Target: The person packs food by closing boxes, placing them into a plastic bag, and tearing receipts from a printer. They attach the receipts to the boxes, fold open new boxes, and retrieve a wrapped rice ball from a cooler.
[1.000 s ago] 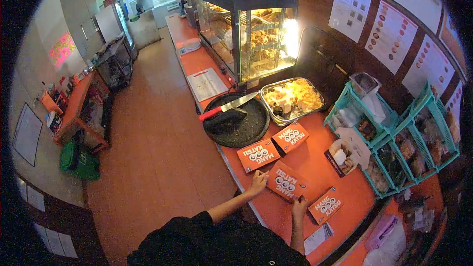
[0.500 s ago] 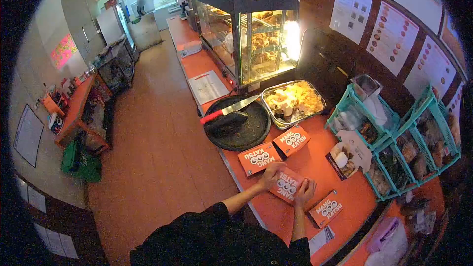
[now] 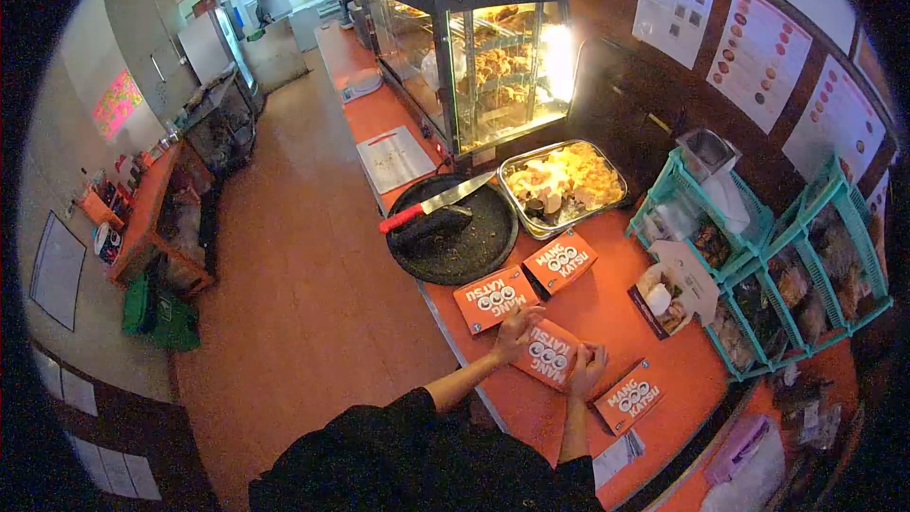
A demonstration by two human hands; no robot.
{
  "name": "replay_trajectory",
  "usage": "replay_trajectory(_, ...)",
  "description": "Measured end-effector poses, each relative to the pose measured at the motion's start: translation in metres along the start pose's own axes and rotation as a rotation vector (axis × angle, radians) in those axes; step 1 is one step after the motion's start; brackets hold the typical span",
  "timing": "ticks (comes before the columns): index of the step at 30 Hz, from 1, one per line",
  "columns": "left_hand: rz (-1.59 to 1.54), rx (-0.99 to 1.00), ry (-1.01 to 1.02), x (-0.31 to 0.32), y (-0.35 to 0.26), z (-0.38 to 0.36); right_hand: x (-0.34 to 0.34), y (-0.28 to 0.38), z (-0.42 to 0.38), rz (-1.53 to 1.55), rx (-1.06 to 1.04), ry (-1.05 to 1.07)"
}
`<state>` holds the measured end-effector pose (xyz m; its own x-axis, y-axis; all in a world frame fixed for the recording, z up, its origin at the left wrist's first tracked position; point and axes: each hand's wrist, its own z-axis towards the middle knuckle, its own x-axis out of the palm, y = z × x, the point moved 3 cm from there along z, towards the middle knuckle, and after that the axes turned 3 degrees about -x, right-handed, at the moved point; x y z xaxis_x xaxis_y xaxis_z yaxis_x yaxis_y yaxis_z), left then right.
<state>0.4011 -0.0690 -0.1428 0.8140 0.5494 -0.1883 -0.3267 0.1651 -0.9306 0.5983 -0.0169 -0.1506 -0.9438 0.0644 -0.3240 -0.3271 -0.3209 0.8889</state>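
An orange takeaway box (image 3: 550, 355), printed "MANG KATSU", lies closed on the counter between my hands. My left hand (image 3: 515, 335) holds its left end, with the fingers at the upper corner. At the opposite end my right hand (image 3: 588, 370) has its fingers bent against the box. Two more closed boxes of the same kind, a left one (image 3: 496, 299) and a right one (image 3: 561, 262), stand just beyond it. Another closed box (image 3: 629, 397) sits close by my right wrist. An open takeaway box (image 3: 662, 301) with food inside stands farther right.
A red-handled knife (image 3: 438, 202) lies across a round black board (image 3: 454, 251). Beside it is a metal tray (image 3: 561, 230) of food, below a lit display cabinet (image 3: 507, 85). Teal baskets (image 3: 735, 273) with bagged items stand at the right. Floor (image 3: 284, 322) stretches along the left.
My left hand has slid back a little toward the box's left end, and its fingers look looser. The right hand stays at the other end. The view has shifted slightly.
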Motion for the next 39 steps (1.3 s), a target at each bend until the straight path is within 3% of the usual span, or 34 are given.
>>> replay_trajectory(2,0.205,0.053,0.003,0.0,0.005,0.0,0.003,-0.003,0.001,-0.245,0.028,0.042)
replay_trajectory(6,0.301,0.091,0.048,0.006,0.016,0.003,0.013,-0.044,-0.005,-0.291,-0.055,-0.072)
replay_trajectory(8,0.152,0.019,0.048,0.008,0.024,0.005,0.015,-0.046,-0.002,0.015,0.066,0.005)
replay_trajectory(9,0.261,0.205,0.024,0.006,0.031,0.007,0.018,-0.047,0.0,0.14,0.049,0.051)
replay_trajectory(10,-0.055,-0.148,0.186,0.01,0.037,0.003,0.018,-0.048,0.003,0.262,0.03,0.095)
replay_trajectory(12,-0.12,-0.142,0.206,0.005,0.028,0.003,0.012,-0.024,0.001,0.153,0.246,0.249)
replay_trajectory(14,-0.165,-0.174,0.23,0.007,0.037,0.005,0.011,-0.044,0.006,-0.133,0.085,0.654)
replay_trajectory(15,-0.174,-0.175,0.244,0.007,0.045,0.006,0.004,-0.025,0.005,-0.14,0.094,0.642)
replay_trajectory(17,-0.162,-0.22,0.512,0.015,0.064,0.0,-0.001,0.05,-0.013,-0.403,-0.429,0.731)
replay_trajectory(18,-0.163,-0.22,0.522,0.017,0.067,-0.001,0.003,0.051,-0.02,-0.406,-0.421,0.725)
replay_trajectory(20,-0.049,-0.322,0.607,0.022,0.075,0.001,0.011,0.045,-0.035,-0.773,-0.45,0.889)
replay_trajectory(21,-0.115,-0.532,0.615,0.028,0.1,-0.001,0.017,0.036,-0.037,-0.759,-0.448,0.856)
replay_trajectory(22,-0.115,-0.525,0.617,0.026,0.098,-0.008,0.015,0.039,-0.037,-0.76,-0.45,0.849)
replay_trajectory(24,0.646,0.31,0.315,0.021,0.069,-0.003,0.007,0.049,-0.018,-0.659,-0.377,0.739)
replay_trajectory(25,0.348,-0.18,0.346,0.007,0.023,0.008,0.007,0.056,-0.007,-0.661,-0.382,0.733)
replay_trajectory(26,0.347,-0.173,0.346,-0.002,-0.007,0.011,0.009,0.064,0.012,-0.664,-0.326,0.645)
replay_trajectory(28,0.163,0.079,-0.053,-0.031,-0.044,0.01,0.017,0.086,0.054,-0.654,-0.306,0.545)
replay_trajectory(31,0.199,-0.105,-0.203,-0.05,-0.041,0.009,0.053,0.113,0.124,-0.58,-0.446,0.559)
replay_trajectory(34,0.203,-0.111,-0.129,-0.046,-0.027,0.013,0.108,0.101,0.162,-0.602,-0.588,0.639)
replay_trajectory(37,0.227,-0.095,-0.048,-0.046,-0.04,0.013,0.135,0.076,0.17,-0.64,-0.603,0.693)
replay_trajectory(38,0.204,-0.108,-0.032,-0.047,-0.043,0.013,0.133,0.073,0.177,-0.643,-0.609,0.691)
replay_trajectory(39,0.267,-0.109,-0.022,-0.05,-0.04,0.011,0.117,0.079,0.185,-0.542,-0.672,0.543)
